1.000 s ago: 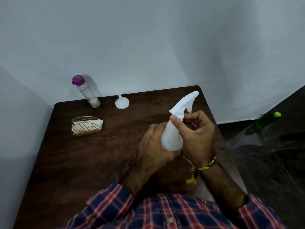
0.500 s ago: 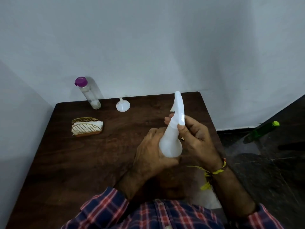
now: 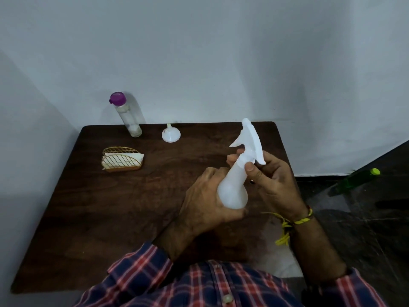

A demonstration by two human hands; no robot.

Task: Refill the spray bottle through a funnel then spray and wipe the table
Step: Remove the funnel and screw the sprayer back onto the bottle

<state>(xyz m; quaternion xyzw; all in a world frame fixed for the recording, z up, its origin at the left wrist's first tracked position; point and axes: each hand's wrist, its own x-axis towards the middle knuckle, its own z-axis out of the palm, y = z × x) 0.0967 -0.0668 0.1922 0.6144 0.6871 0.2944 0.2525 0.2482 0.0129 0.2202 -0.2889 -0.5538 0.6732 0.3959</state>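
Observation:
I hold a white spray bottle (image 3: 232,189) above the right half of the dark wooden table (image 3: 110,207). My left hand (image 3: 203,204) grips its round body from the left. My right hand (image 3: 272,180) pinches the neck just under the white trigger head (image 3: 250,138), thumb in front and fingers behind. The head sits on the bottle and its trigger points left. A small white funnel (image 3: 171,134) stands upside down near the table's far edge. A clear bottle with a purple cap (image 3: 126,115) stands left of the funnel.
A gold wire holder with white napkins (image 3: 122,159) sits on the left part of the table. Grey walls close the far side and the left. A green bottle with a yellow-green cap (image 3: 356,180) lies on the dark floor to the right.
The trigger head has turned on the neck: its nozzle pointed up-right, then edge-on, and now the trigger faces left. My right hand shifted its hold on the neck. My left hand stayed on the body.

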